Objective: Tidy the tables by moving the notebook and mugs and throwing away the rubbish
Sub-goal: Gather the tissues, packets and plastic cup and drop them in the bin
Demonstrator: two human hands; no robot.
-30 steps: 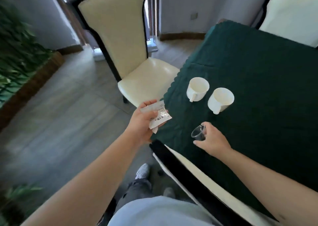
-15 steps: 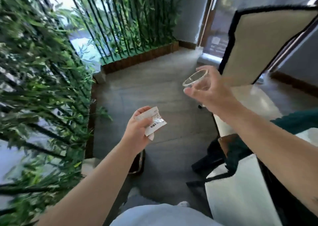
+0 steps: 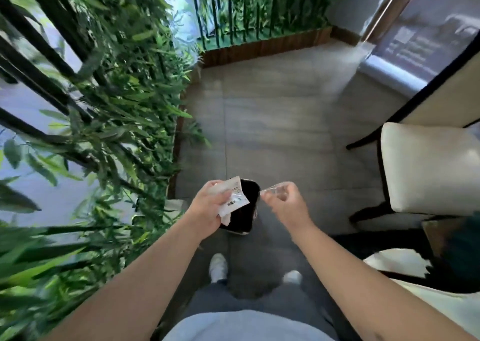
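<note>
My left hand (image 3: 207, 208) grips a white wrapper (image 3: 235, 198) with black print, held over the left part of a small black bin (image 3: 248, 211) that stands on the floor. My right hand (image 3: 285, 204) holds a small clear plastic cup (image 3: 276, 190) by its side, just over the bin's right rim. Both hands hide much of the bin's opening. The table, the mugs and the notebook are out of view.
Bamboo plants in a wooden planter (image 3: 262, 48) run along the left and the far wall. A cream chair (image 3: 428, 169) with a black frame stands at the right, another cream seat (image 3: 405, 260) lower right. My feet (image 3: 218, 266) stand on grey floor tiles just before the bin.
I turned away from the green table toward the plants. Both hands came down and together over the black bin, still holding the wrapper and the clear cup.
</note>
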